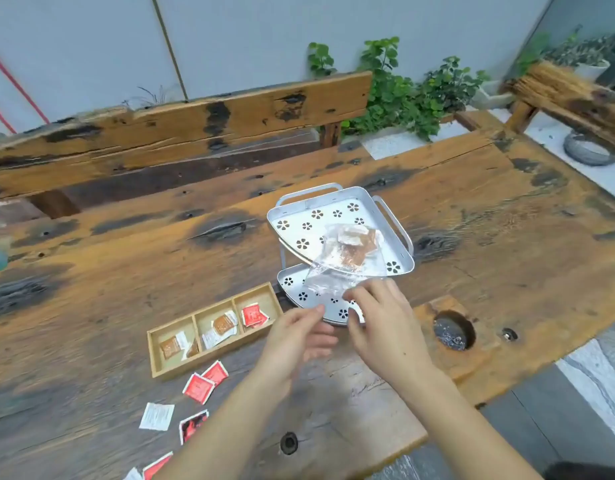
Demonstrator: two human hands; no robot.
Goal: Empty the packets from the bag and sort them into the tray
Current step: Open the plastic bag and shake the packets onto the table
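Observation:
A clear plastic bag (344,261) with brown packets inside lies on the top tier of a white two-tier rack (292,216). My right hand (385,323) hovers at the bag's lower edge with its fingers apart; I cannot tell whether it touches the bag. My left hand (295,337) is just left of it, fingers spread and holding nothing. A wooden three-compartment tray (153,355) holds brown packets (171,346) on the left, brown and white ones (223,325) in the middle, and red ones (253,315) on the right. Loose red packets (199,388) and a white packet (156,416) lie in front of the tray.
The rough wooden table (126,299) has a round recess with a dark insert (453,331) at the right and a small hole (288,443) near the front. Its edge drops off at the right. A wooden bench (181,123) and potted plants (403,91) stand behind.

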